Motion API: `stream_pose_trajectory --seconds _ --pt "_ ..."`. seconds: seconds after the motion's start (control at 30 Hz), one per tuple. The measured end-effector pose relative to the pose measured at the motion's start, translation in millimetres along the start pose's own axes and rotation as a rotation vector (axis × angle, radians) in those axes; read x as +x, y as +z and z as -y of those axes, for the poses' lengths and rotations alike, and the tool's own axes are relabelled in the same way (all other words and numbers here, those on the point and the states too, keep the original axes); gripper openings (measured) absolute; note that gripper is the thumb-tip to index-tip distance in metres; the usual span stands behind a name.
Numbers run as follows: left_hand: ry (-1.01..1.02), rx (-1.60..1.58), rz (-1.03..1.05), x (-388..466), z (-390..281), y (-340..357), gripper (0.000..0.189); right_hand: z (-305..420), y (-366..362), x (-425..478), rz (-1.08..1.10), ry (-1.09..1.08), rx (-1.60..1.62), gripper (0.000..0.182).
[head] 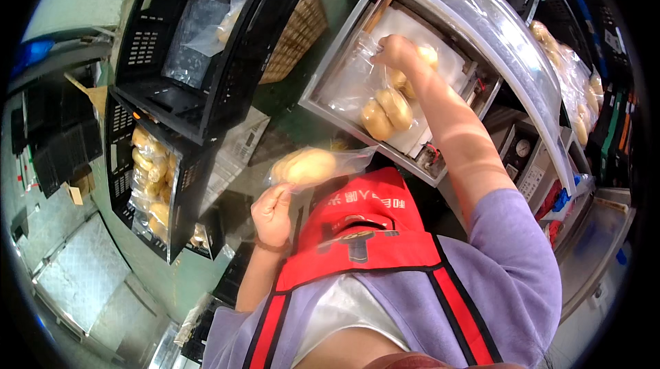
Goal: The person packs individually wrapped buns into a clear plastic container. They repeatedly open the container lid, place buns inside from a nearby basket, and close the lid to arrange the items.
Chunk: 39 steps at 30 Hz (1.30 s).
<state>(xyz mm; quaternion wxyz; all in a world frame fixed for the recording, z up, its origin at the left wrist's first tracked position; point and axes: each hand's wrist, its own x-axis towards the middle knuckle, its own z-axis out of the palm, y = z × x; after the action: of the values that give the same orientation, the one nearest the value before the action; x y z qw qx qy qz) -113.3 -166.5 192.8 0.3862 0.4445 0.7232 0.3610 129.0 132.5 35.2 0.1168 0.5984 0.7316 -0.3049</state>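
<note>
My left hand (272, 214) pinches the edge of a clear plastic bag (309, 165) that holds pale yellow, oblong food pieces, apparently peeled potatoes. This bag hangs in front of my red apron (356, 214), its mouth trailing to the right. My right hand (394, 52) reaches into the open chamber of a vacuum packing machine (330, 80). Its fingertips are closed on the clear film at the mouth end of a bag there. Two filled bags lie on the white chamber plate (451, 67): a nearer bag (386, 114) and a farther bag (425, 57), partly hidden by my right arm.
A clear domed lid (479, 13) stands raised over the chamber. A pressure gauge (523, 148) sits on the machine's right side. Black crates (206, 101) are stacked at left, one holding filled bags (152, 173). More filled bags (567, 75) lie at right. A beige basket (299, 34) stands behind the crates.
</note>
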Motion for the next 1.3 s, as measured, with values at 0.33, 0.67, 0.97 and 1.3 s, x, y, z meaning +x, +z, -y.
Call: stream_pose_trajectory --seconds 0.33,0.67,0.97,1.3 --pt "0.053 -0.011 0.105 17.9 -18.8 9.4 0.011 -76.2 -1.9 -163.0 -0.315 -0.383 0.674 0.003" --pt "0.312 0.035 0.421 53.2 -78.1 59.9 0.012 -129.7 -37.4 -480.9 -1.286 0.168 1.269 0.012" --pt "0.326 -0.097 0.637 44.3 -114.8 130.5 0.017 -304.3 -3.2 -611.9 -1.883 0.667 1.449 0.027" --pt "-0.009 -0.272 0.602 28.1 -110.6 171.5 0.019 -451.7 66.7 -619.7 -1.59 1.103 1.651 0.05"
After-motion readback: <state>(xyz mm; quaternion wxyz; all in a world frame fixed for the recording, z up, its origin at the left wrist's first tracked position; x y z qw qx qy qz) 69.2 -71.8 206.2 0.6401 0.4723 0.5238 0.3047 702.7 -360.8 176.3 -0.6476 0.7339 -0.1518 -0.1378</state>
